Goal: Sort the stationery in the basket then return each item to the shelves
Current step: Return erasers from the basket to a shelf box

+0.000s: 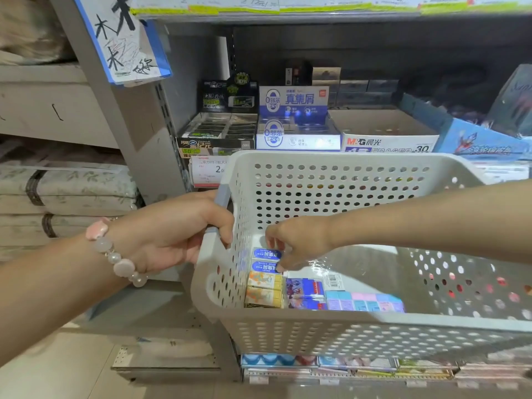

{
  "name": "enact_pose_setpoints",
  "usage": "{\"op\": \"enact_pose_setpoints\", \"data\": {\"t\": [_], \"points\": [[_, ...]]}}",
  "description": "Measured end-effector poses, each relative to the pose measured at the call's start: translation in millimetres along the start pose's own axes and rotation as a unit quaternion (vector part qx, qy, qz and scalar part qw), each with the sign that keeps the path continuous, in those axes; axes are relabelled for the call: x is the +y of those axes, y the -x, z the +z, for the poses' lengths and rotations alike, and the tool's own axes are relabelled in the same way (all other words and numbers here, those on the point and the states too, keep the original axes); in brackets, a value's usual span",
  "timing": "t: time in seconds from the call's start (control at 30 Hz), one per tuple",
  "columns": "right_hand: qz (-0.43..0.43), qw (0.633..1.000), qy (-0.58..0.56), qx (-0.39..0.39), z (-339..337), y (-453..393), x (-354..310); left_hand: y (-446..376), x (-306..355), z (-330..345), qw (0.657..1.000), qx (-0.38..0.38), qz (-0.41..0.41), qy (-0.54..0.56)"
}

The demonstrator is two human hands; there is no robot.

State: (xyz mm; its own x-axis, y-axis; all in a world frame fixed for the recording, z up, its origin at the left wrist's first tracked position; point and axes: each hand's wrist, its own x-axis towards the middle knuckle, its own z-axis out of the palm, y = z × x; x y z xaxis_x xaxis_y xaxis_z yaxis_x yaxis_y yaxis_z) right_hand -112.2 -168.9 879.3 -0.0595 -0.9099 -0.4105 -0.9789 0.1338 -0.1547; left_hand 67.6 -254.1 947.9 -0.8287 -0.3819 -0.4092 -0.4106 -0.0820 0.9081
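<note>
Far left: stacked folded bedding (pixel 66 191) on grey shelving, a scribbled paper sign (pixel 123 38) hanging off the upright above. Left hand (pixel 175 231), wrist wearing a pink bead bracelet (pixel 115 254), fingers curled tight round the grey handle (pixel 221 208) at the left end of the white perforated basket (pixel 331 332), carrying it in front of the shelf (pixel 316 17). Behind the basket on that shelf, left to right: a black display box of erasers (pixel 218 131), a blue-and-white display box of erasers (pixel 296 131) with a raised header card, an open white box (pixel 385 133) marked ERASER 30, then a blue printed carton (pixel 483 142). A red-and-white price tag (pixel 207 171) sits on the shelf edge just left of the basket. Inside the basket, along the left wall: two blue-and-white erasers (pixel 266 260) side by side, two yellow-orange erasers (pixel 263 289) nearer the camera, then a blue and purple packet (pixel 305 292) beside them, and a row of small pastel pink and blue erasers (pixel 371 303) further right. A white pack with a barcode (pixel 332 280) lies behind the packet. Right hand (pixel 296 240) reaches down into the basket from the right, fingertips bent onto the blue-and-white erasers, thumb on the nearer one; touching, but whether it pinches one I cannot tell. More coloured packs (pixel 345 364) line the lower shelf beneath the basket
</note>
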Motion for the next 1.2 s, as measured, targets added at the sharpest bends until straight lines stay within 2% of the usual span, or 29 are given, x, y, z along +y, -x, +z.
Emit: {"op": "enact_pose_setpoints", "data": {"t": [0.17,0.33,0.77,0.97,1.2], "points": [[0.015,1.000,0.001,0.001,5,-13,1,0,1,1,1.000,0.005,-0.005,-0.009],[0.001,0.997,0.060,0.046,6,-14,5,-4,-1,2,1.000,0.011,-0.007,-0.006],[-0.014,0.988,0.148,0.050,12,-15,5,-4,-1,6,1.000,0.017,-0.005,0.003],[-0.018,0.989,0.129,0.065,0,-6,7,-5,-1,2,1.000,-0.003,-0.008,0.000],[-0.041,0.983,0.050,0.169,-69,63,-8,-4,-2,-1,1.000,-0.018,0.002,-0.003]]}}
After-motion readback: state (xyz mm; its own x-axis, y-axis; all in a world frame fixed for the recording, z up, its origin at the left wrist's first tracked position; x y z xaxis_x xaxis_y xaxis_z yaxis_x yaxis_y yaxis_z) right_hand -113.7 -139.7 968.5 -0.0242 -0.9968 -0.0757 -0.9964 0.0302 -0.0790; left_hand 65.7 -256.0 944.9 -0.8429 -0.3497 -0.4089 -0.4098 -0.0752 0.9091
